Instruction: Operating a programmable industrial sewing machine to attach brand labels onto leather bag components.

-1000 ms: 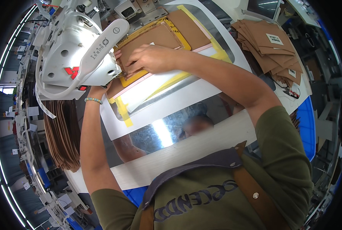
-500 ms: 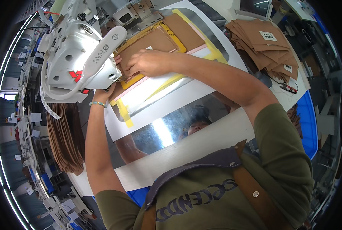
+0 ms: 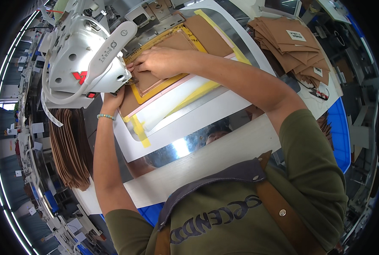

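A white sewing machine head (image 3: pixel 85 59) stands over a clear template edged in yellow tape (image 3: pixel 164 87) that holds a brown fabric piece (image 3: pixel 155 76). My right hand (image 3: pixel 157 61) lies flat on the brown piece, fingertips right beside the machine's needle area. My left hand (image 3: pixel 113 102) reaches under the machine head and presses the template's near-left edge; its fingers are partly hidden by the machine. A bead bracelet (image 3: pixel 105 116) sits on that wrist.
A stack of brown cut pieces (image 3: pixel 300 40) lies at the far right of the white table (image 3: pixel 206 163). More brown pieces (image 3: pixel 70 148) hang at the left. A shiny metal strip (image 3: pixel 185 146) runs along the table. Blue bins (image 3: pixel 340 127) stand to the right.
The view has shifted slightly. My right hand has slid left along the brown piece toward the needle, and the template has moved with it under the machine head.
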### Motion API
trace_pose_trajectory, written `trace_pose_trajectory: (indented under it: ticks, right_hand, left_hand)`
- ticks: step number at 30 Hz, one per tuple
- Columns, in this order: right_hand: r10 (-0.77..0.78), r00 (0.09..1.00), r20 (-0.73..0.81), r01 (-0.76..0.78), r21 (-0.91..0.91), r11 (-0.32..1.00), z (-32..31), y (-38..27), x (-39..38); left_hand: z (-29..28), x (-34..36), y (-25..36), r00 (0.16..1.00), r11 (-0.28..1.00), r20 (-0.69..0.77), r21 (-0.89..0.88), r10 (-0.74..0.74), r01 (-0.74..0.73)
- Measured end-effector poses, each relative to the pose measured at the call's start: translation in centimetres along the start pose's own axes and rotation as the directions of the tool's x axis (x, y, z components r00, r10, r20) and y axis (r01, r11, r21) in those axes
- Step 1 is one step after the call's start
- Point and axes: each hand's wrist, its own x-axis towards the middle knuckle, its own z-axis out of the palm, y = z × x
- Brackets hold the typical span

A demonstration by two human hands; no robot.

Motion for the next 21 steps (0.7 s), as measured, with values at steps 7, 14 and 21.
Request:
trace_pose_trajectory:
  ticks: [7, 14, 21]
  right_hand:
    - [-0.059, 0.998, 0.004, 0.058, 0.091, 0.994, -0.5, -0.7, -0.9]
    - [-0.091, 0.995, 0.049, 0.079, 0.207, 0.975, -1.5, -1.8, -2.2]
    - [-0.138, 0.989, 0.052, 0.123, 0.227, 0.966, -1.9, -2.6, -3.3]
  left_hand:
    - [-0.7, -3.9, -1.1, 0.908, 0.924, -0.197, 0.021, -0.371, 0.382]
    - [-3.7, -7.4, 11.6, 0.974, 0.895, -0.223, 0.423, -0.050, 0.143]
    - [-5.8, -9.1, 24.7, 0.967, 0.946, -0.134, -0.215, 0.216, -0.241]
